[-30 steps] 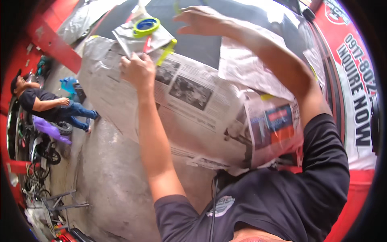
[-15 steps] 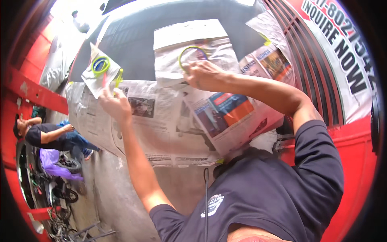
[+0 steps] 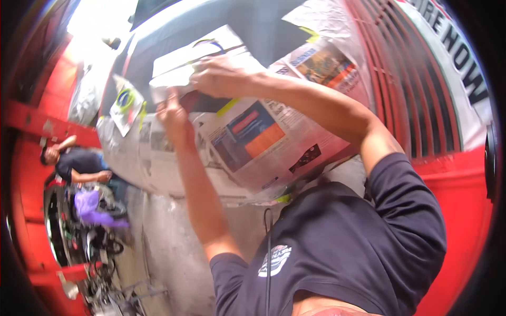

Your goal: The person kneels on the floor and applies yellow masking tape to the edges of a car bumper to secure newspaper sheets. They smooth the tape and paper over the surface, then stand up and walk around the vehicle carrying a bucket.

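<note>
A loose sheet of newspaper (image 3: 176,60) lies tilted over the dark panel, its far part pale. My left hand (image 3: 175,116) is closed at its near edge, with fingertips pinching the paper. My right hand (image 3: 224,76) is closed just to the right, on top of the sheet, gripping a roll of masking tape (image 3: 210,42). Only the curved rim of that roll shows beyond my knuckles. To the left, a second yellow-green tape roll (image 3: 126,99) rests on a small piece of paper (image 3: 124,118). Motion smears the fingertips.
Newspaper with colour pictures (image 3: 253,134) covers the near side of the dark panel (image 3: 263,31). Yellow-green tape strips (image 3: 227,107) hold its edges. At right stand a red slatted grille (image 3: 416,95) and a banner. A person (image 3: 79,166) and parked bikes (image 3: 100,247) are at left.
The newspaper sheet has shifted left and tilted, and my right hand with the tape roll has moved left. My left hand has left the small taped paper and come to the sheet's near edge.
</note>
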Action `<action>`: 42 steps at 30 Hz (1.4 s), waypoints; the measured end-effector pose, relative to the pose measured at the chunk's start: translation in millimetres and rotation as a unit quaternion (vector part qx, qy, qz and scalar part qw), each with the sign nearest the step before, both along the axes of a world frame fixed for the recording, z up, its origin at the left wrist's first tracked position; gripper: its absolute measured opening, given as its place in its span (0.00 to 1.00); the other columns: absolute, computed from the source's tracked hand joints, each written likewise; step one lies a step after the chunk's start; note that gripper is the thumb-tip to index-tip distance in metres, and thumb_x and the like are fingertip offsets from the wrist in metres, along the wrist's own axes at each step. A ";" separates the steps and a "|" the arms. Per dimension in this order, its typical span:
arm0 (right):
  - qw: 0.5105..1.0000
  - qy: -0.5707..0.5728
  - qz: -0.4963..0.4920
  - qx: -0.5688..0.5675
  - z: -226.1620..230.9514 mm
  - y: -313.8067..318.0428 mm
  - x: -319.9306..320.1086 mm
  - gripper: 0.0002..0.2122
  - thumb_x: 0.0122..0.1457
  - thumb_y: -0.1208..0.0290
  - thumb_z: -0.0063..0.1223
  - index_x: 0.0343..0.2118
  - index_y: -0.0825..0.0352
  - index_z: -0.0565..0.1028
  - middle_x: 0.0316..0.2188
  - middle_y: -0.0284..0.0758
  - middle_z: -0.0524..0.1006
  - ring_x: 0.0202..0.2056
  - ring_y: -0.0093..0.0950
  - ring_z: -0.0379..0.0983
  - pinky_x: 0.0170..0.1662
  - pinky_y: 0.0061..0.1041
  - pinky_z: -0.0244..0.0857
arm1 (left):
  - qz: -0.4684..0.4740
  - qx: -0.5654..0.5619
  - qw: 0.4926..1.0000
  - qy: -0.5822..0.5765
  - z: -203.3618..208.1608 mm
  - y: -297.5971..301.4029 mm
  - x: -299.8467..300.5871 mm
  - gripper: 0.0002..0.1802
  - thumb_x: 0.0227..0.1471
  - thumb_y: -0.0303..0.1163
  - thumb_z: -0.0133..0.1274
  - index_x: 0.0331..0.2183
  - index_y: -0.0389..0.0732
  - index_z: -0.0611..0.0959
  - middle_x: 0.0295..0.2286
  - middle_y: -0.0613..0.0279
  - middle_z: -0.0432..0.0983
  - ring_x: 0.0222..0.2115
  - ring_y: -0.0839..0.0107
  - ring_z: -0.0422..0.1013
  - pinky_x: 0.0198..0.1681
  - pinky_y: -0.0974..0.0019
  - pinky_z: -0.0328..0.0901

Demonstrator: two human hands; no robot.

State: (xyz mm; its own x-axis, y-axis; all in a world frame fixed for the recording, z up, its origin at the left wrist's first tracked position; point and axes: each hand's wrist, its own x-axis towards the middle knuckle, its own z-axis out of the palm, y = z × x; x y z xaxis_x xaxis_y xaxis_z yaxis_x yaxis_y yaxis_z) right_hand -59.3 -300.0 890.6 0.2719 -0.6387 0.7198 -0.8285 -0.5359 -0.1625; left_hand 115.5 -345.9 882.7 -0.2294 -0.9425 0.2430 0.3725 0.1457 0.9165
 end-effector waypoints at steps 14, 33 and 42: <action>0.964 -0.130 0.159 0.167 9.4 43.3 -35.5 0.14 0.61 0.61 0.55 0.42 0.64 0.84 0.33 0.41 0.82 0.33 0.38 0.78 0.40 0.38 0.70 | 0.070 -0.044 0.996 0.017 -18.3 83.3 -28.4 0.12 0.62 0.33 0.58 0.38 0.32 0.80 0.37 0.57 0.79 0.39 0.69 0.77 0.44 0.62 0.76; 0.903 -0.190 0.198 0.329 12.2 31.4 -35.0 0.16 0.58 0.58 0.61 0.43 0.64 0.85 0.29 0.33 0.80 0.28 0.22 0.76 0.27 0.23 0.68 | 0.100 -0.068 0.991 0.060 -34.5 97.9 -30.4 0.15 0.61 0.32 0.59 0.41 0.28 0.79 0.39 0.53 0.78 0.41 0.64 0.78 0.47 0.59 0.77; 0.918 -0.171 0.201 0.296 15.4 35.5 -29.5 0.13 0.57 0.65 0.57 0.40 0.67 0.85 0.25 0.34 0.80 0.24 0.22 0.73 0.28 0.23 0.68 | 0.115 -0.049 0.990 0.068 -31.5 98.0 -26.8 0.09 0.60 0.27 0.59 0.37 0.29 0.81 0.36 0.56 0.79 0.38 0.70 0.77 0.43 0.65 0.76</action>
State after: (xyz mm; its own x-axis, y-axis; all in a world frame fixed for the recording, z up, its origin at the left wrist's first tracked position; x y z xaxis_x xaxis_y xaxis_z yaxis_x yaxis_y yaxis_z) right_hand -88.8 -264.5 906.0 0.3947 -0.8425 0.3665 -0.4288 -0.5217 -0.7375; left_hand 88.7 -247.9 851.2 0.0301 -0.9365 0.3494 0.4380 0.3266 0.8375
